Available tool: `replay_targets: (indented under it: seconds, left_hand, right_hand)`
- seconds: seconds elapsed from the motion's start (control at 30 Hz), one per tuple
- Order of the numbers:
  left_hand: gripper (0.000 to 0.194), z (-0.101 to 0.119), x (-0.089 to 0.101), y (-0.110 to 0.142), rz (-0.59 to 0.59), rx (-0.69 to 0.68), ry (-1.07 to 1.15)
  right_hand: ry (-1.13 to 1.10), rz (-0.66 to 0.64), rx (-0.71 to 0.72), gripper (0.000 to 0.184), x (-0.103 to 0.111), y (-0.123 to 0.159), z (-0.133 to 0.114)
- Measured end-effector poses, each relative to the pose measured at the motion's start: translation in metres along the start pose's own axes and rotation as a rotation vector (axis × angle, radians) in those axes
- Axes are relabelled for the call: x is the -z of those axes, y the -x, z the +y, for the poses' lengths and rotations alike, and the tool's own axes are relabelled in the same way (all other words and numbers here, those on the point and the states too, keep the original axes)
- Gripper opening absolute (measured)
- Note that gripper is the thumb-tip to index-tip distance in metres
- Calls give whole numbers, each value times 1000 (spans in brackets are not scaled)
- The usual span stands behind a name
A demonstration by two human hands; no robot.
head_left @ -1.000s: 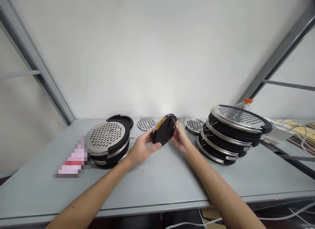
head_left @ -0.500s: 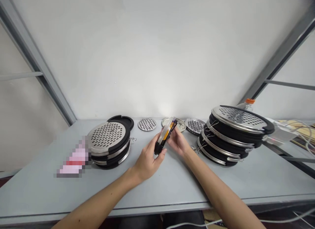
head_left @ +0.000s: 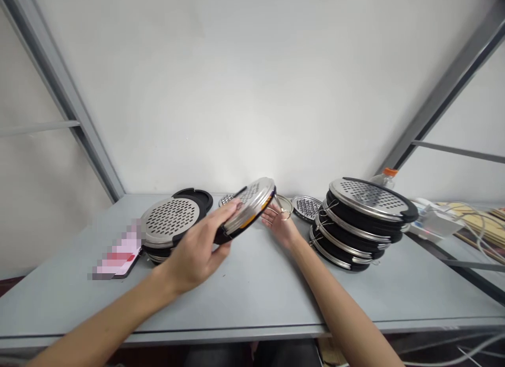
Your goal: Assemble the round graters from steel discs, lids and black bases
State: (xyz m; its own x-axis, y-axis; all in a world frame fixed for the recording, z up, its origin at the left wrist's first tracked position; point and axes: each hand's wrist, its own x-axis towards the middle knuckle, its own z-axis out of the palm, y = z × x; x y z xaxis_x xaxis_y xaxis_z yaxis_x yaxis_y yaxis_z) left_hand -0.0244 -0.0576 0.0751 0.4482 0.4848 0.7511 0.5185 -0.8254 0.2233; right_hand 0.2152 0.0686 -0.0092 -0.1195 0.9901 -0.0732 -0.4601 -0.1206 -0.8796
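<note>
- Head view: grey tabletop (head_left: 252, 298).
- Taller grater stack (head_left: 357, 232) at right, lower stack (head_left: 169, 219) at left.
- Round grater (head_left: 257, 197), tilted above tabletop between stacks, left hand (head_left: 197, 246) clamped on it.
- Right hand (head_left: 281, 226), fingers apart, just beside.
- Wire hook (head_left: 284, 216) there; contact hard to tell.

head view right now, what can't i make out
All in the head view:
- Held disc: underside, turned away
- Loose grater plate: right part, behind the held disc
- Left stack: lower right side, behind the left grip
- Bottle: lower part, behind the right stack
- Pink panel: surface, pixelated
</note>
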Motion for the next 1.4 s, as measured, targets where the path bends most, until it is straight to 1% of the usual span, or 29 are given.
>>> replay_targets:
  seconds: [0.07,0.1,0.2,0.27,0.33,0.4,0.47,0.57,0.7,0.83,0.93,1.07,1.23,1.4]
  left_hand:
    - [59,-9,29,-4,-97,0,-128]
    - [58,-16,41,-4,-124,-27,-188]
    - [58,-46,71,4,-203,-89,-354]
    - [58,-66,85,14,-259,-112,-424]
    - [54,-82,96,25,-353,-99,-448]
    - [53,-91,105,35,-407,-83,-446]
    - [53,-95,112,43,-451,-65,-441]
    - [53,-95,117,48,-482,-50,-443]
    - [53,-96,117,48,-530,-42,-436]
    - [57,-98,117,50,-532,-69,-392]
    - [55,-95,117,51,-533,-39,-368]
    - [56,-91,117,51,-537,-36,-362]
    - [53,-91,116,52,-533,4,-335]
    - [52,-91,117,52,-563,24,-349]
  right_hand:
    - [49,-19,-8,22,-2,1,0]
    - [74,-25,-8,23,-2,2,0]
    - [101,-25,9,23,-4,4,-1]
    - [105,-23,11,22,-5,6,-1]
    - [119,-27,5,21,-6,7,-1]
    - [142,-34,-2,21,-7,8,-1]
    - [167,-41,-11,21,-7,8,-1]
    - [193,-61,-27,21,-8,10,-1]
    - [217,-82,-43,22,-8,11,0]
    - [229,-94,-51,22,-8,11,0]
    - [239,-103,-53,23,-9,12,0]
    - [248,-102,-66,22,-11,13,0]
    - [259,-104,-75,21,-13,15,-1]
    - [276,-111,-90,22,-12,14,2]
